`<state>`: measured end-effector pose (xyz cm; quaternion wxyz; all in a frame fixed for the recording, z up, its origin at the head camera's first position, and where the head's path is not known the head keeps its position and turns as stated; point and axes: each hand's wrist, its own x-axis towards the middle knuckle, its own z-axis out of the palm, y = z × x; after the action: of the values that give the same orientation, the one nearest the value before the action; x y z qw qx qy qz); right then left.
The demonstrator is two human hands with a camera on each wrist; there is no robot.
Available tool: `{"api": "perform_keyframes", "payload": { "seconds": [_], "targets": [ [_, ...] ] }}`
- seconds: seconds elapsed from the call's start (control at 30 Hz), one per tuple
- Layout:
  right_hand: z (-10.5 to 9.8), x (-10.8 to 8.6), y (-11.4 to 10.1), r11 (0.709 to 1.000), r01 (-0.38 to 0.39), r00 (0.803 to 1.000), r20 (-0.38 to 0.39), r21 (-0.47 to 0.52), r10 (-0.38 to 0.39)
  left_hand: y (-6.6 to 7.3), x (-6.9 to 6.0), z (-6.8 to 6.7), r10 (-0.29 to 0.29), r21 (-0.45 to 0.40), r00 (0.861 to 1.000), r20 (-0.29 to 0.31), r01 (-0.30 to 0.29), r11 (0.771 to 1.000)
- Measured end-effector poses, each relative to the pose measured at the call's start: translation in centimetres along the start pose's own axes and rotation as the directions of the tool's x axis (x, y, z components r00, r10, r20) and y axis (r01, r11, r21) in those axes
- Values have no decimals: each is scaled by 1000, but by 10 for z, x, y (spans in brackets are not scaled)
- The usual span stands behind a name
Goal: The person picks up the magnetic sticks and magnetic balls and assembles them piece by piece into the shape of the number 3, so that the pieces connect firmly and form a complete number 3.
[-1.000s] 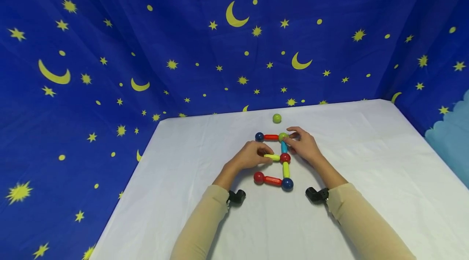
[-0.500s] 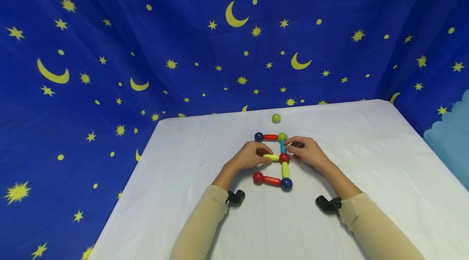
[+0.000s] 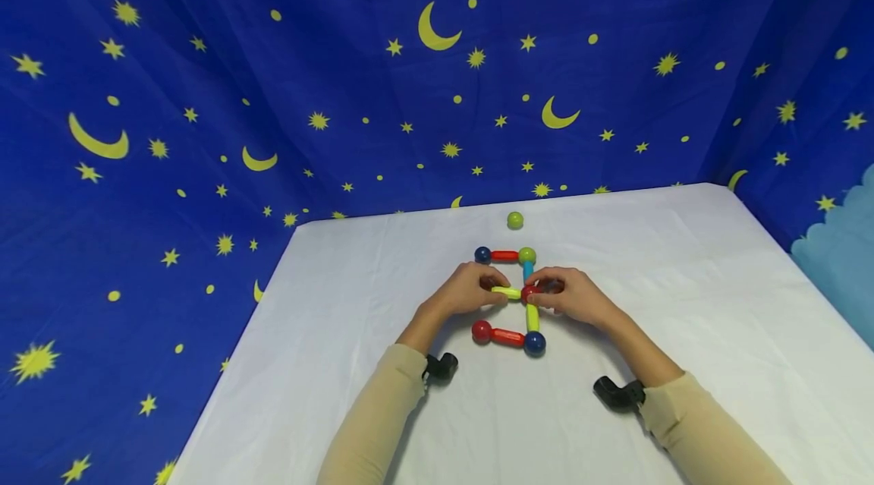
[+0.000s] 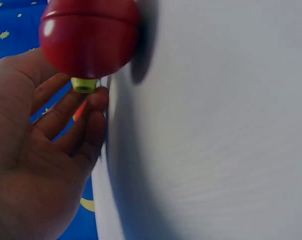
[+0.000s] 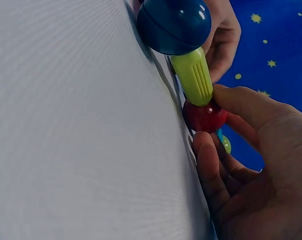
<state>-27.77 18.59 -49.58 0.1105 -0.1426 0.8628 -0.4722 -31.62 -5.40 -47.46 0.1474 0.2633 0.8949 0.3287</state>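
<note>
A flat figure of magnetic sticks and balls lies on the table. My left hand [image 3: 467, 288] pinches the free end of its middle yellow-green stick [image 3: 506, 292]. At that stick's other end is the middle red ball [image 5: 205, 117], pinched between thumb and fingers of my right hand [image 3: 570, 297]. Behind it a light-blue stick [image 3: 528, 269] runs to a green ball [image 3: 526, 255], then a red stick [image 3: 505, 256] and a dark blue ball [image 3: 482, 254]. In front, another yellow-green stick [image 5: 193, 75] leads to a dark blue ball [image 5: 174, 25], a red stick [image 3: 508, 337] and a red ball [image 4: 91, 40].
One loose green ball [image 3: 515, 220] sits behind the figure, near the back of the white-covered table [image 3: 369, 265]. A blue curtain [image 3: 382, 75] with yellow stars and moons hangs behind the table and along its sides.
My right hand has moved from the joined green ball, past the light-blue stick, toward me and now pinches the middle red ball. The left hand keeps its pinch on the yellow-green stick.
</note>
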Motion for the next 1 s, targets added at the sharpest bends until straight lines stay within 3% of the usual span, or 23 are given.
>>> {"api": "perform_keyframes", "payload": {
  "seconds": [0.17, 0.3, 0.43, 0.7, 0.83, 1.0],
  "targets": [
    [1, 0, 0, 1000, 11, 1000, -4, 12, -11, 8, 7, -7, 13, 23, 999, -30, -12, 1000],
    [0, -1, 0, 1000, 13, 1000, -12, 13, -13, 14, 18, -8, 32, 81, 995, -94, -24, 996],
    [0, -3, 1, 999, 16, 1000, -17, 30, -16, 21, 34, -7, 64, 170, 982, -179, -33, 985],
    [2, -3, 4, 998, 25, 1000, -13, 57, -24, 26, 58, -4, 22, 316, 959, -283, 71, 946],
    [1, -3, 4, 998, 21, 999, -26, 59, -20, 26, 65, -6, -9, 353, 961, -275, 109, 929],
    [1, -3, 4, 998, 19, 1000, -20, 67, -18, 23, 71, -10, -79, 377, 979, -190, 147, 915]
  ]
}}
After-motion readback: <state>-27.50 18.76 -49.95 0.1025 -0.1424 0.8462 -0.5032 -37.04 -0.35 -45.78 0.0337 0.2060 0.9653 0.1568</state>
